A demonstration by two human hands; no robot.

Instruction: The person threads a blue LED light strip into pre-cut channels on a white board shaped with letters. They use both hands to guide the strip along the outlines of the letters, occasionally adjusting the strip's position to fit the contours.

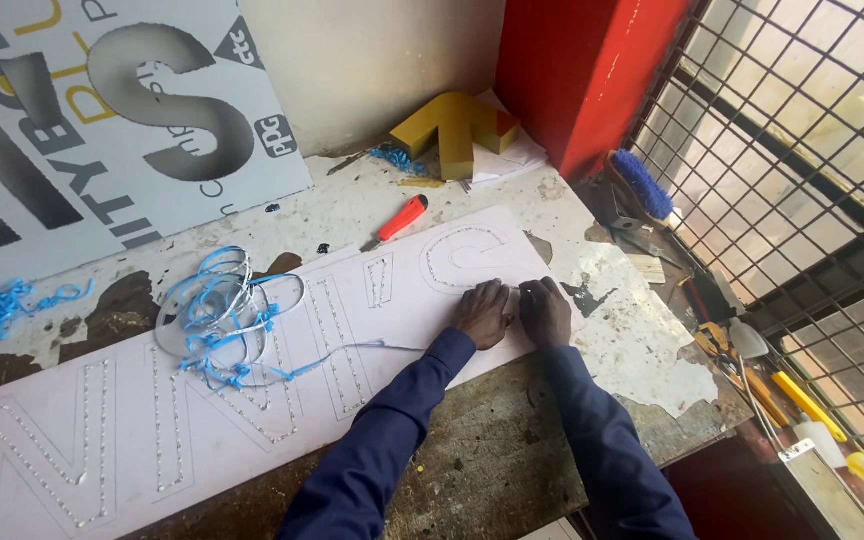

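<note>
A long pale pink board (pixel 202 420) lies across the worn workbench, with letter outlines marked by rows of small studs. My left hand (pixel 482 312) and my right hand (pixel 546 310) rest side by side on the board's right end, just below a curved letter outline (pixel 462 258). Both hands press on the board with fingers curled; whether they pinch something small between them is hidden. Dark blue sleeves cover both arms. A tangle of blue wire and clear rings (pixel 222 315) sits on the board to the left, with one strand trailing toward my left arm.
A red-handled utility knife (pixel 398 220) lies beyond the board. A gold 3D letter (pixel 457 128) sits by the wall, next to a red pillar (pixel 582 70). A blue brush (pixel 640 185), pliers and yellow-handled tools (pixel 802 400) lie at right by a wire grille. A printed panel (pixel 102 120) leans at left.
</note>
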